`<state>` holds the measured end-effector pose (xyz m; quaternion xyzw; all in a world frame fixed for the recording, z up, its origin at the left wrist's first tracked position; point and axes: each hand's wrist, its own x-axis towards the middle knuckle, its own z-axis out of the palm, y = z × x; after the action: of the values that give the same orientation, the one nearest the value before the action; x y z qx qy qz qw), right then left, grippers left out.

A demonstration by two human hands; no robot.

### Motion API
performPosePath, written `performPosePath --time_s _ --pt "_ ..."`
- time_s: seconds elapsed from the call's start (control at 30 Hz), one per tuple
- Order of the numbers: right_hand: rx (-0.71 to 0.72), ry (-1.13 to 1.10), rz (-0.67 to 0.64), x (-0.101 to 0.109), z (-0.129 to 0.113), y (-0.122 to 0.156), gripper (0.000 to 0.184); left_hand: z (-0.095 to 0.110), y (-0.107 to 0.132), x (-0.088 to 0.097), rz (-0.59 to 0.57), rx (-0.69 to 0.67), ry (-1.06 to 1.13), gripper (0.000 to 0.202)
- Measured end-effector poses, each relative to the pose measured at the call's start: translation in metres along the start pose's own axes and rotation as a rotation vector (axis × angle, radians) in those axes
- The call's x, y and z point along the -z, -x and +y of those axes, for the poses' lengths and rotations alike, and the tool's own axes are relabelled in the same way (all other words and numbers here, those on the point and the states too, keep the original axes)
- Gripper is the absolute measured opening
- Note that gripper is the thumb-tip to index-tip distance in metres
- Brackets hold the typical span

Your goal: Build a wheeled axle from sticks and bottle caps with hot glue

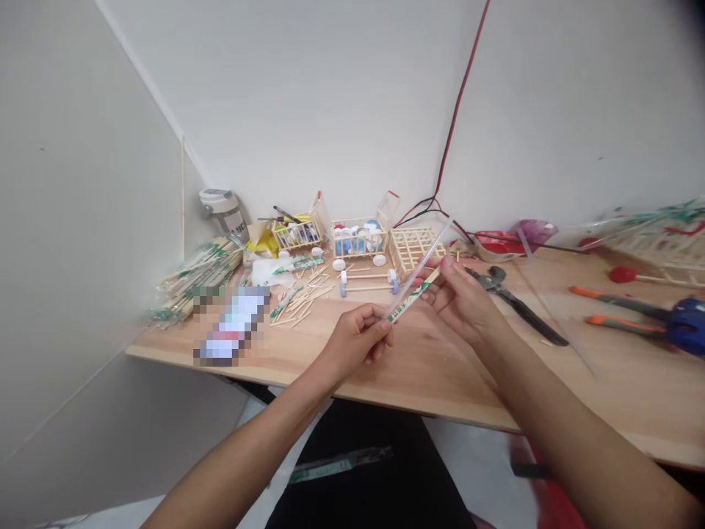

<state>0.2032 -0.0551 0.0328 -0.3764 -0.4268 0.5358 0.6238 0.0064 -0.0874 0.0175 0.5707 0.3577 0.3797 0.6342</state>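
Note:
My left hand [358,332] is closed, thumb and fingers pinching the lower end of a paper-wrapped chopstick packet [414,295] with green print. A translucent thin stick [424,262] slants up from the same grip. My right hand [461,300] is closed around the packet's upper end, where bare wood shows. Just beyond my hands lies a small wheeled frame [368,278] with white and bluish wheels. A lattice of wooden sticks [413,246] stands behind the translucent stick. Cut stick pieces [302,303] are scattered left of my hands.
Two stick-built carts [360,239] [299,234] stand near the wall. On the left are wrapped chopstick bundles [198,275], a phone [234,327] and a lidded cup [223,211]. Black-handled pliers [523,312], a red bowl [499,246] and an orange-handled tool [622,301] lie rightward.

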Motion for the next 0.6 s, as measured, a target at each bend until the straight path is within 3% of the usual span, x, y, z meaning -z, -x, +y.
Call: performPosePath --time_s 0.2,0.33,0.43,0.53,0.6 --pt "-0.063 0.04 -0.08 -0.001 0.007 0.003 0.033 -0.002 -0.001 -0.006 0.043 0.013 -0.011 0.024" --pt "-0.027 0.012 0.037 0.005 0.005 0.003 0.03 0.01 0.009 0.007 0.171 -0.075 -0.123 0.027" --pt "0.014 0.023 0.14 0.013 0.002 0.0 0.025 0.031 0.027 0.045 0.417 -0.154 -0.29 0.025" --pt "-0.007 0.07 0.135 0.017 0.001 -0.002 0.026 0.054 0.045 0.113 0.726 -0.264 -0.501 0.029" --pt "-0.036 0.089 0.092 0.016 0.003 -0.001 0.027 0.068 0.051 0.163 0.9 -0.248 -0.769 0.03"
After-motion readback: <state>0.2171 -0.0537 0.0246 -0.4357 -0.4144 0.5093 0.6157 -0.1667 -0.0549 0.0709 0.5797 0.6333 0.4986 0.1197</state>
